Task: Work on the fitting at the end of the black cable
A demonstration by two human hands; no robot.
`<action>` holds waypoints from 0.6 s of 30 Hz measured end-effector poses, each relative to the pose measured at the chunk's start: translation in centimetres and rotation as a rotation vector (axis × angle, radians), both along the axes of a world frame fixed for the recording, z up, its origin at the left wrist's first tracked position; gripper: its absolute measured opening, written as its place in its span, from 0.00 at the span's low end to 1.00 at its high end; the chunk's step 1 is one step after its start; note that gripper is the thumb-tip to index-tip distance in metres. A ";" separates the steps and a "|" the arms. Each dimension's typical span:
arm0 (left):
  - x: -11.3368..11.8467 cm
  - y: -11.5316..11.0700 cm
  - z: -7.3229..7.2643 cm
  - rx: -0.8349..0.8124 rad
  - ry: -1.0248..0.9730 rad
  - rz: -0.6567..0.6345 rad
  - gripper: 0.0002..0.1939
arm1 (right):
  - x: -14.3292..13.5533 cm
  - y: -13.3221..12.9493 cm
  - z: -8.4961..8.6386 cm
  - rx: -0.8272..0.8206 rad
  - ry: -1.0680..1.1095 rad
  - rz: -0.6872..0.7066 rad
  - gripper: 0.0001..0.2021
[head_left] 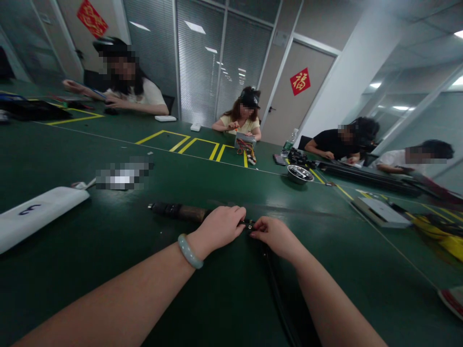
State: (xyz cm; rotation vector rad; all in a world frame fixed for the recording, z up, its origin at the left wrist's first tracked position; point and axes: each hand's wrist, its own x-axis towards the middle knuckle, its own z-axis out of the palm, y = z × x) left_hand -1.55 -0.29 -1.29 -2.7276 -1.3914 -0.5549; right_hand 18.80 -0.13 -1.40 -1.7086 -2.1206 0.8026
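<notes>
A dark rod with a brown grip section (191, 213) lies across the green table (119, 270), its metal-tipped end pointing left. My left hand (223, 225), with a pale green bangle on the wrist, is closed over the rod just right of the brown section. Close beside it, my right hand (271, 234) pinches the dark part near a small metal fitting (249, 226). From below my right hand a black strap-like length (277, 289) runs down toward the near edge. The fingertips of both hands nearly meet at the fitting.
A white power bank marked 3 (43, 212) lies at the left. Farther back are a metal bowl (300, 174), a grey box with coloured wires (246, 140) and a flat light box (383, 212). Several people sit around the table's far side.
</notes>
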 end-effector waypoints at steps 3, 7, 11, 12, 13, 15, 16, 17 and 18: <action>0.0 0.0 -0.1 0.002 -0.005 0.003 0.08 | 0.1 -0.3 0.4 -0.014 -0.031 0.027 0.05; -0.1 0.1 -0.3 0.010 -0.027 -0.034 0.07 | -0.5 -0.6 0.5 0.015 -0.062 0.017 0.04; -0.1 0.1 -0.1 0.016 -0.028 -0.078 0.06 | -1.4 -0.7 0.3 0.124 -0.116 -0.019 0.04; -0.1 0.1 0.0 0.014 -0.026 -0.076 0.06 | -1.6 -0.7 0.2 0.160 -0.132 -0.023 0.05; -0.1 0.1 0.0 0.010 -0.025 -0.072 0.06 | -1.7 -0.7 0.1 0.197 -0.147 -0.025 0.05; -0.1 0.1 0.1 0.000 -0.022 -0.071 0.07 | -1.9 -0.6 -0.1 0.265 -0.172 -0.021 0.05; -0.1 0.1 0.1 -0.004 -0.022 -0.076 0.07 | -1.8 -0.5 -0.1 0.292 -0.182 -0.010 0.05; -0.1 0.1 0.1 -0.007 -0.021 -0.085 0.06 | -1.8 -0.4 -0.2 0.313 -0.190 0.003 0.04; -0.1 0.1 0.1 -0.008 -0.019 -0.095 0.06 | -1.7 -0.4 -0.1 0.327 -0.197 0.016 0.04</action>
